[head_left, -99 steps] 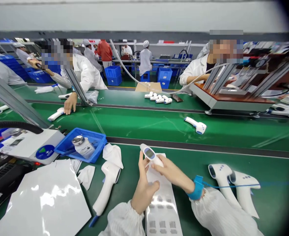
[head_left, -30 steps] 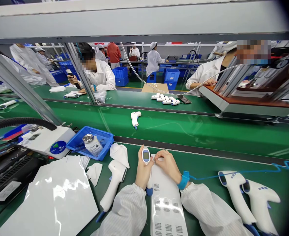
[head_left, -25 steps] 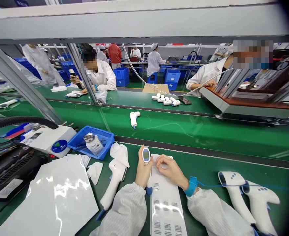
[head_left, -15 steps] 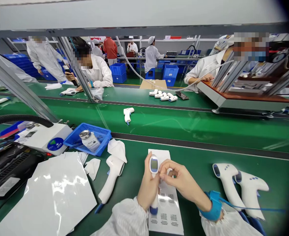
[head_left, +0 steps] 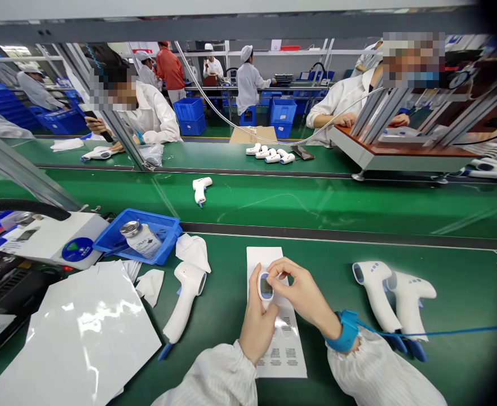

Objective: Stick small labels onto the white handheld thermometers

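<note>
1. Thermometer [head_left: 266, 288] is resting upright in the left hand [head_left: 258, 327], its screen facing up at the wearer; thumb and fingers are wrapping around it in a firm hold.
2. The right hand [head_left: 301, 287] is bringing thumb and fingers narrowly together at the screen's right edge, touching there; I cannot tell whether something small is sitting between the fingertips.
3. Beneath both hands, a printed label sheet [head_left: 291, 352] is lying flat, its far edge stopping just short of the far edge of the bench [head_left: 328, 268].
4. Left of the sheet, a strip of green bench is running toward a second thermometer [head_left: 185, 301], which is lying with its blue handle end toward the near edge.
5. A white cloth [head_left: 192, 251] is touching that one's head; beyond it, a blue tray [head_left: 167, 256] is standing by the far edge.
6. Glossy white sheets [head_left: 75, 332] are covering the near left corner area.
7. Right of the sheet, a wider stretch of green is reaching to two thermometers [head_left: 375, 290] lying close together; a blue wrist-strap cord [head_left: 447, 331] is crossing in front of them.
8. Past the far edge, a conveyor belt [head_left: 274, 203] is carrying another thermometer [head_left: 201, 190].
</note>
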{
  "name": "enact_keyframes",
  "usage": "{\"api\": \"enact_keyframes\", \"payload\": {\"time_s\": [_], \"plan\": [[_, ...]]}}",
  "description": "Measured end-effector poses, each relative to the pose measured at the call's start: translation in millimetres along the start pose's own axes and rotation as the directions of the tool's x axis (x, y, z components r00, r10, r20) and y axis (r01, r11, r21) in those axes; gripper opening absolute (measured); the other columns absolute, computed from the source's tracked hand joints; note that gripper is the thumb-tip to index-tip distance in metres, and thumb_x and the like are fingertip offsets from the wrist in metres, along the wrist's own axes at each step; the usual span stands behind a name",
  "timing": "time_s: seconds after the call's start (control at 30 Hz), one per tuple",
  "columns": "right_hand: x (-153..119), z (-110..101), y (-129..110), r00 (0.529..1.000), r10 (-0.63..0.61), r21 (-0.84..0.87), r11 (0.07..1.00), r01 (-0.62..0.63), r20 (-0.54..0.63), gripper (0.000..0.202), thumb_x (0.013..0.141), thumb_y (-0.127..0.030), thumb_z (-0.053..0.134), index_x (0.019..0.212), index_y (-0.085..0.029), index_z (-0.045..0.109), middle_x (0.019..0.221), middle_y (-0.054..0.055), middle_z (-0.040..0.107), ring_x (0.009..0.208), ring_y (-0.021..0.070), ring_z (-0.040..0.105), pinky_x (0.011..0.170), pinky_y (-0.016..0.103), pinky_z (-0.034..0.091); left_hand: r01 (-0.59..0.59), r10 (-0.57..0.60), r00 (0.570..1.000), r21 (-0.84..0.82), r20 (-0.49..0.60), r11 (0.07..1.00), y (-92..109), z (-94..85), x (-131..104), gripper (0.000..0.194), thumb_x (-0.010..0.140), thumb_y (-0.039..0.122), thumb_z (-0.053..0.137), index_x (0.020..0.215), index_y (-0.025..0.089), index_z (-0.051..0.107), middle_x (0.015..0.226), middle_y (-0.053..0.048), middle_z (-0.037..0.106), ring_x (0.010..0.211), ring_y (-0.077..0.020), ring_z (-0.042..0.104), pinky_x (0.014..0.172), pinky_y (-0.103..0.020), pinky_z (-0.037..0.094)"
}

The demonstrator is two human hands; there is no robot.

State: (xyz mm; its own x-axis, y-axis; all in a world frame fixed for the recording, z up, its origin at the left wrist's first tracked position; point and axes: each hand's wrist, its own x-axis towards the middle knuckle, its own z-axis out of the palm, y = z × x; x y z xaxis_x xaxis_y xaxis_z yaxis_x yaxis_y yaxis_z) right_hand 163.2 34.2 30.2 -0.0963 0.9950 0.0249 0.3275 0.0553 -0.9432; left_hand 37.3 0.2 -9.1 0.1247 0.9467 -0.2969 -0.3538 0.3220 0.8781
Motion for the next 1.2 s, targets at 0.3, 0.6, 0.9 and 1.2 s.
{"api": "enact_keyframes", "payload": {"time_s": [0.3, 0.6, 0.9, 1.2], "plan": [[5, 2, 6, 1.000, -0.009, -0.021, 1.000, 0.009, -0.010, 0.009, 0.078, -0.024, 0.059, 0.069, -0.022, 0.062, 0.085, 0.002, 0.065, 0.080, 0.0167, 0.058, 0.074, 0.029, 0.046, 0.004, -0.014, 0.995, 0.112, 0.097, 0.994, -5, -4.6, -2, 0.080, 0.074, 0.009, 0.051, 0.146, 0.036, 0.029, 0.151, -0.004, 0.035, 0.048, -0.0064, 0.048, 0.046, -0.025, 0.044], [8, 1, 0, 1.000, 0.013, -0.023, 1.000, -0.013, 0.009, 0.008, 0.076, -0.019, 0.059, 0.069, -0.021, 0.062, 0.084, 0.001, 0.065, 0.080, 0.0159, 0.060, 0.076, 0.028, 0.046, -0.099, 0.075, 0.990, 0.213, 0.117, 0.972, -2, -4.8, 0, 0.080, 0.073, 0.000, 0.044, 0.147, 0.023, 0.025, 0.156, -0.003, 0.026, 0.142, -0.0238, 0.023, 0.116, -0.034, 0.020], [11, -1, -2, 1.000, 0.010, -0.027, 1.000, -0.009, 0.028, 0.008, 0.075, -0.018, 0.057, 0.069, -0.021, 0.061, 0.081, 0.001, 0.066, 0.078, 0.0159, 0.060, 0.075, 0.029, 0.046, -0.073, 0.049, 0.990, 0.184, 0.133, 0.980, -2, -5.1, 2, 0.082, 0.073, 0.000, 0.045, 0.148, 0.023, 0.022, 0.156, -0.005, 0.025, 0.142, -0.0245, 0.024, 0.117, -0.035, 0.020], [11, -2, -4, 0.999, 0.006, -0.017, 1.000, -0.006, 0.042, 0.009, 0.076, -0.015, 0.058, 0.069, -0.020, 0.061, 0.082, 0.001, 0.065, 0.079, 0.0152, 0.060, 0.075, 0.028, 0.045, -0.071, 0.039, 0.990, 0.237, 0.136, 0.969, 1, -5.0, 1, 0.082, 0.073, 0.008, 0.051, 0.148, 0.026, 0.022, 0.153, -0.005, 0.030, 0.141, -0.0293, 0.027, 0.115, -0.042, 0.026]]}}
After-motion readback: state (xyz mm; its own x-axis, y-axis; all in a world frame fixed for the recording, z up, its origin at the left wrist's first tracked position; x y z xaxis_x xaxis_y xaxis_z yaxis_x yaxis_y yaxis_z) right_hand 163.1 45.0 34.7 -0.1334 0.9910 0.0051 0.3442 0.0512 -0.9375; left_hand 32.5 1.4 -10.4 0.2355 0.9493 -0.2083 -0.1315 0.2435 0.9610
